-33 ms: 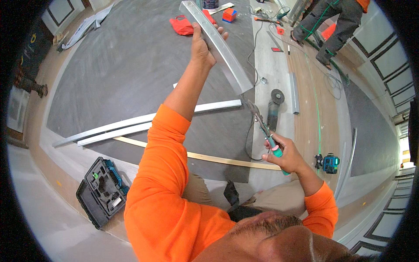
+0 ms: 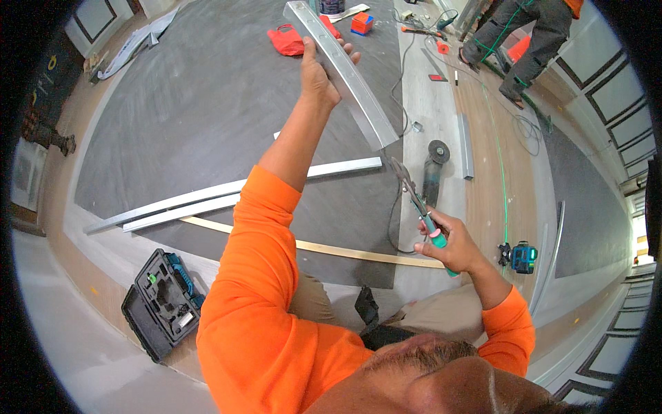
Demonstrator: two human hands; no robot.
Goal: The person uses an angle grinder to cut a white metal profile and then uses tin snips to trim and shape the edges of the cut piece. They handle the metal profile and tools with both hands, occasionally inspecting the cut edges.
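Observation:
My left hand (image 2: 321,81) is raised far out, its fingers wrapped round a silver metal channel (image 2: 360,93) that slants down to the right. In my right hand (image 2: 460,245) is a pair of tin snips (image 2: 416,198) with green handles, its jaws pointing up toward the channel's lower end. Whether the jaws touch the metal I cannot tell. Beyond the snips an angle grinder (image 2: 432,172) lies on the floor, its disc toward the far side. Two long metal channels (image 2: 338,168) lie across the dark floor covering below my left forearm.
A wooden strip (image 2: 358,253) lies before my knees. An open tool case (image 2: 163,298) sits at left, a laser level (image 2: 524,258) at right. A short metal piece (image 2: 465,148) and cables (image 2: 396,90) lie beyond the grinder. Another person's legs (image 2: 514,48) stand far right.

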